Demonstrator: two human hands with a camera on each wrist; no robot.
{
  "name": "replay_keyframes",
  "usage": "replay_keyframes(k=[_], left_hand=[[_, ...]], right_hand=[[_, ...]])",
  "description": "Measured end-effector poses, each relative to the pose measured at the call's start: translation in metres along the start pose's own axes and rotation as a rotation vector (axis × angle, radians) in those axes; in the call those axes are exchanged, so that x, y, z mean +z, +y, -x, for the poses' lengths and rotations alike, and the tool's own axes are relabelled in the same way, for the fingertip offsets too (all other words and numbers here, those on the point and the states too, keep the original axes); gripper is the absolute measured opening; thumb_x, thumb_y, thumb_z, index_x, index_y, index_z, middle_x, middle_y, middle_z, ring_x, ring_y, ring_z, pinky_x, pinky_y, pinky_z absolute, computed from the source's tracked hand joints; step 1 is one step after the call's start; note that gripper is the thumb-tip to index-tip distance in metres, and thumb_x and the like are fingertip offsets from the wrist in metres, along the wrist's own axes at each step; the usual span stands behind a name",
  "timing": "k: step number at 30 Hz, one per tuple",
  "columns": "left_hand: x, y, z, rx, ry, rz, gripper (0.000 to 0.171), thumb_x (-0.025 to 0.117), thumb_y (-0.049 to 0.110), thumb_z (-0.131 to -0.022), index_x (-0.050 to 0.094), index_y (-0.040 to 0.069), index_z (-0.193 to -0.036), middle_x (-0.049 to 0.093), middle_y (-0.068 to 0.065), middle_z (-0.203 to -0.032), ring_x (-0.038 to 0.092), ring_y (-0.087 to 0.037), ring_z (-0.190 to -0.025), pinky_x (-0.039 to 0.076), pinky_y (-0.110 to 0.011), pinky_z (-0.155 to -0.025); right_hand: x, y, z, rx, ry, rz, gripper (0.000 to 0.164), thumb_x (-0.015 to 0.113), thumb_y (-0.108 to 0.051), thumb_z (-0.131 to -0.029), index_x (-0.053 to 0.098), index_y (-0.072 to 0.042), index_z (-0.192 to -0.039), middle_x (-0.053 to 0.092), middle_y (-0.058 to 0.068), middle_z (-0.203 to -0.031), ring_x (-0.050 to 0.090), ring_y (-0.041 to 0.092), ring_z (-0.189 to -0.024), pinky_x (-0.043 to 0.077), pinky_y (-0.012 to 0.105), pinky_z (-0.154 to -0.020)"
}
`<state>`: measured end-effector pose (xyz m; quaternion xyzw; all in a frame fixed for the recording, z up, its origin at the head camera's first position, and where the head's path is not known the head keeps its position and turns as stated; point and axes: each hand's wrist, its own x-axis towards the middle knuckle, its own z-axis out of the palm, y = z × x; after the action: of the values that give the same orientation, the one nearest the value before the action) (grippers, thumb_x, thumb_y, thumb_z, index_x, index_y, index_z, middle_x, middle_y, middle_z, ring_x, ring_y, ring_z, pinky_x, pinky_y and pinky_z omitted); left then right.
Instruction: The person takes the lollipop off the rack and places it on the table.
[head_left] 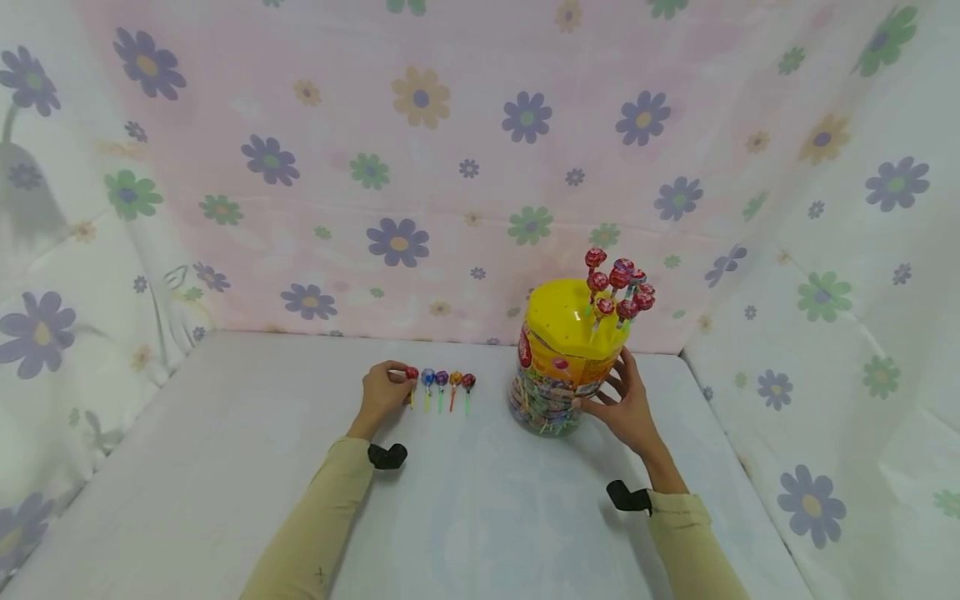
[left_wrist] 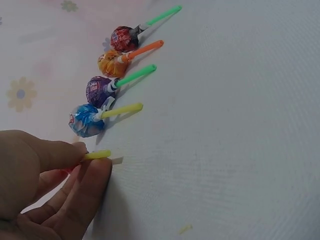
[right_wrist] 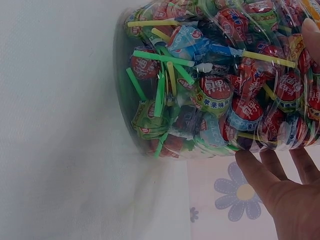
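Note:
Between thumb and fingertips, my left hand (head_left: pixel 381 392) pinches a red-wrapped lollipop (head_left: pixel 412 373) with a yellow stick; in the left wrist view the fingers hide most of its head. Beside it, a blue lollipop (left_wrist: pixel 86 120), a purple one (left_wrist: pixel 100 91), an orange one (left_wrist: pixel 113 63) and a dark red one (left_wrist: pixel 124 38) lie in a row on the table. My right hand (head_left: pixel 632 412) holds the right side of a clear candy jar (head_left: pixel 546 400), its thumb in front and fingers behind. Wrapped lollipops fill the jar, seen closely in the right wrist view.
The jar's yellow lid (head_left: pixel 558 312) has small holes, and several lollipops (head_left: pixel 621 273) stand upright in its right part. A white cloth covers the table (head_left: pixel 480 508). Flower-patterned curtains (head_left: pixel 450 183) hang behind and at both sides.

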<state>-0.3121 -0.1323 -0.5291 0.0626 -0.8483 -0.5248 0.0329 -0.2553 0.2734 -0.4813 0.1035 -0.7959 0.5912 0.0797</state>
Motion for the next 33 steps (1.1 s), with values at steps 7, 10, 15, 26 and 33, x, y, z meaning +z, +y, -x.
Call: replay_keyframes(k=[7, 10, 15, 26, 33], left_hand=[[-0.004, 0.006, 0.005, 0.009, 0.001, -0.065, 0.032, 0.073, 0.005, -0.089, 0.066, -0.009, -0.117, 0.073, -0.028, -0.1, 0.067, -0.012, -0.062, 0.056, -0.021, -0.056], [-0.006, 0.005, 0.006, 0.014, 0.005, -0.091, 0.033, 0.074, 0.008, -0.09, 0.066, -0.009, -0.117, 0.073, -0.028, -0.101, 0.068, -0.014, -0.064, 0.055, -0.022, -0.058], [-0.013, 0.001, 0.009, 0.029, 0.014, -0.128, 0.036, 0.074, 0.009, -0.09, 0.065, -0.009, -0.12, 0.073, -0.029, -0.104, 0.073, -0.027, -0.078, 0.059, -0.031, -0.067], [-0.025, 0.009, 0.019, 0.071, -0.018, 0.005, 0.045, 0.072, 0.004, -0.091, 0.058, -0.009, -0.132, 0.067, -0.031, -0.117, 0.071, -0.04, -0.101, 0.063, -0.033, -0.071], [-0.026, 0.008, 0.02, 0.074, 0.039, -0.008, 0.04, 0.071, 0.007, -0.093, 0.061, -0.009, -0.129, 0.068, -0.03, -0.119, 0.07, -0.041, -0.103, 0.063, -0.038, -0.075]], right_hand=[[0.001, -0.002, 0.0, 0.0, -0.003, -0.005, 0.104, 0.084, -0.009, -0.085, 0.017, -0.036, -0.161, 0.034, 0.011, -0.161, 0.041, 0.043, -0.143, 0.042, 0.062, -0.109], [0.001, -0.001, -0.001, 0.001, -0.004, -0.01, 0.104, 0.084, -0.009, -0.085, 0.018, -0.036, -0.16, 0.034, 0.011, -0.161, 0.041, 0.043, -0.143, 0.042, 0.062, -0.109], [0.002, -0.002, 0.0, 0.016, -0.003, -0.015, 0.104, 0.084, -0.009, -0.084, 0.018, -0.035, -0.161, 0.035, 0.01, -0.161, 0.04, 0.042, -0.143, 0.042, 0.06, -0.11], [0.0, -0.002, 0.0, 0.0, 0.0, -0.005, 0.105, 0.083, -0.006, -0.085, 0.015, -0.029, -0.162, 0.035, 0.013, -0.16, 0.041, 0.044, -0.142, 0.041, 0.062, -0.109], [0.001, -0.001, 0.001, -0.006, -0.005, -0.014, 0.104, 0.082, -0.006, -0.085, 0.015, -0.029, -0.162, 0.034, 0.014, -0.161, 0.04, 0.045, -0.143, 0.041, 0.061, -0.109]])
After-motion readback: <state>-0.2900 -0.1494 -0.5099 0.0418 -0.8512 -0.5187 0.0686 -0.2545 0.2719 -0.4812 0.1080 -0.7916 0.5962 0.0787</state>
